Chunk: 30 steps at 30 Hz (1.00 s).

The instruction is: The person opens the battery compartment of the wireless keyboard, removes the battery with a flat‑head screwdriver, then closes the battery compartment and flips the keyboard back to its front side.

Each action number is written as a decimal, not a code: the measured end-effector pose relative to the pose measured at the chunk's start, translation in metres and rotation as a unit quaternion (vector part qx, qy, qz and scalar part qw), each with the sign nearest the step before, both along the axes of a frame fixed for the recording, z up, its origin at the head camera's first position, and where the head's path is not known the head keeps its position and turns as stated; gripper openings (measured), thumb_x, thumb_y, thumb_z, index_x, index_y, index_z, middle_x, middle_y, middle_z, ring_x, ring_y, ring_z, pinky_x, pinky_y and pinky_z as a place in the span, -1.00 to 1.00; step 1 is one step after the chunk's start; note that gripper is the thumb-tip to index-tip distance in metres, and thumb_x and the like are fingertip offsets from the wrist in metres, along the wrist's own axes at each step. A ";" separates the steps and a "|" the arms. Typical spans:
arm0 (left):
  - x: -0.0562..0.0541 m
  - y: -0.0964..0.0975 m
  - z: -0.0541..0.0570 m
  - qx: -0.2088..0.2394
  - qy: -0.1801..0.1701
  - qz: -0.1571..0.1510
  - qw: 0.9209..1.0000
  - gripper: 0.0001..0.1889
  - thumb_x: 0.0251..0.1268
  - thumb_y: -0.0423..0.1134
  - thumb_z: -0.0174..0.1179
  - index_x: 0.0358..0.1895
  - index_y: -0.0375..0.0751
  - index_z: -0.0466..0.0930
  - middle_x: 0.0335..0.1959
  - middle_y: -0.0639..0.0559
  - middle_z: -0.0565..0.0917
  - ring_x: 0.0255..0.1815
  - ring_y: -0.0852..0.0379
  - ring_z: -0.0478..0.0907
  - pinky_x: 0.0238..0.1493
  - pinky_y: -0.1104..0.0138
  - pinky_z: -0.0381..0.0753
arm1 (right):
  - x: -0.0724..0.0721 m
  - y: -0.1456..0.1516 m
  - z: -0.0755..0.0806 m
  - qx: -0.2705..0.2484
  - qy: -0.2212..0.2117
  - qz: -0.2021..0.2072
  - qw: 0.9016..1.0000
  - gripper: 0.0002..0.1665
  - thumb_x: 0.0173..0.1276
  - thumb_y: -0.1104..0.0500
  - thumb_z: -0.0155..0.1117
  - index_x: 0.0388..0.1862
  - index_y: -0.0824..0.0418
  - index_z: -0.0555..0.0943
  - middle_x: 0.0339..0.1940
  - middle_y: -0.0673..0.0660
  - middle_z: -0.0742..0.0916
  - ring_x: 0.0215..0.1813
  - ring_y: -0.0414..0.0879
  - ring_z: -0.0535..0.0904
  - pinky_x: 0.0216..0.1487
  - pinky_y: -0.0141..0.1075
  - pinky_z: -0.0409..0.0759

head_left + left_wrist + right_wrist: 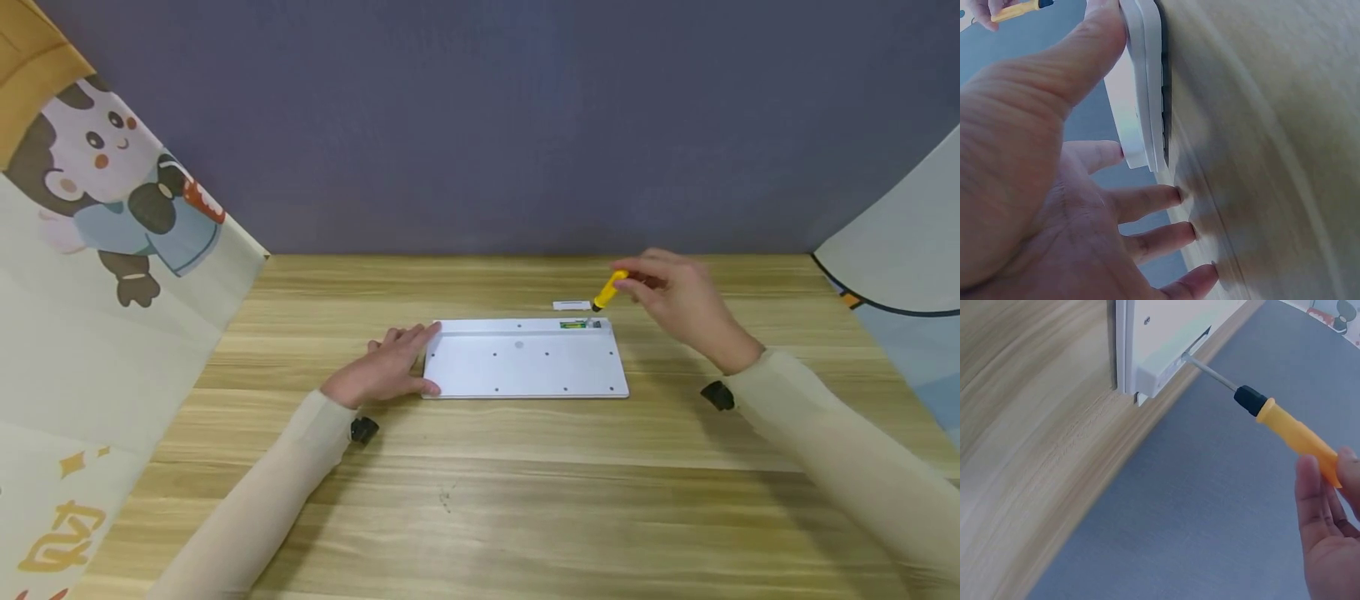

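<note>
A white keyboard (525,367) lies face down on the table, small screws dotted over its back. Near its far right corner is an uncovered battery slot, where a green battery (572,325) shows. My right hand (678,300) pinches the yellow handle of a screwdriver (1297,434) at its end. The screwdriver's metal tip meets the keyboard at that slot, its shaft slanting. At the keyboard's left end, my left hand (390,367) rests with fingers spread and fairly straight. Its thumb (1100,40) presses the near corner and the index finger touches the far part; other fingertips reach the tabletop.
Just behind the keyboard lies a small white battery cover (570,306). The wooden table (465,500) ends at a dark blue-grey panel (510,125). Panels printed with cartoons stand on the left and right. A black strap device (365,430) sits on each wrist.
</note>
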<state>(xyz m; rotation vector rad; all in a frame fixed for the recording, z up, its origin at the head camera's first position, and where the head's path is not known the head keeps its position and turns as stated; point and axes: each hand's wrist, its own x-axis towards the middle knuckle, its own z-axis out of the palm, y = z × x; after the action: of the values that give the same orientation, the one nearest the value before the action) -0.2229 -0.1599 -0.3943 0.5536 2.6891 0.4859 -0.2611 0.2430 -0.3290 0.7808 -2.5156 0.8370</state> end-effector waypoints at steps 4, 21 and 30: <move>-0.001 0.000 0.000 0.000 -0.003 0.003 1.000 0.05 0.10 0.21 0.24 0.53 0.03 -0.24 0.49 -0.22 -0.06 0.45 -0.25 -0.15 0.22 -0.35 -0.12 | -0.006 -0.005 -0.002 0.000 0.001 0.002 1.000 -0.63 0.21 0.27 0.35 0.03 0.17 0.67 -0.42 -0.07 0.58 -0.51 -0.25 0.49 -0.52 -0.50 0.43; -0.005 0.003 0.000 0.007 0.000 0.004 1.000 0.05 0.11 0.19 0.25 0.53 0.02 -0.23 0.49 -0.23 -0.06 0.44 -0.25 -0.14 0.21 -0.35 -0.13 | -0.016 -0.019 0.004 0.004 -0.005 0.031 0.999 -0.64 0.21 0.28 0.36 0.02 0.18 0.68 -0.46 -0.08 0.56 -0.52 -0.24 0.36 -0.54 -0.42 0.32; -0.005 0.004 0.001 0.007 0.001 0.000 1.000 0.05 0.10 0.21 0.24 0.53 -0.01 -0.22 0.49 -0.26 -0.05 0.44 -0.27 -0.13 0.19 -0.38 -0.13 | -0.023 -0.012 0.008 -0.032 -0.108 -0.019 0.993 -0.73 0.29 0.27 0.27 -0.02 0.26 0.65 -0.28 0.11 0.67 -0.37 -0.05 0.63 -0.45 -0.42 0.57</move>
<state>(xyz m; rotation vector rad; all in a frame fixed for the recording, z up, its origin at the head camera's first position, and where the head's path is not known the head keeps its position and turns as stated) -0.2274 -0.1561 -0.3931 0.5579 2.6900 0.5045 -0.2843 0.2311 -0.3208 0.6497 -2.6655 1.0324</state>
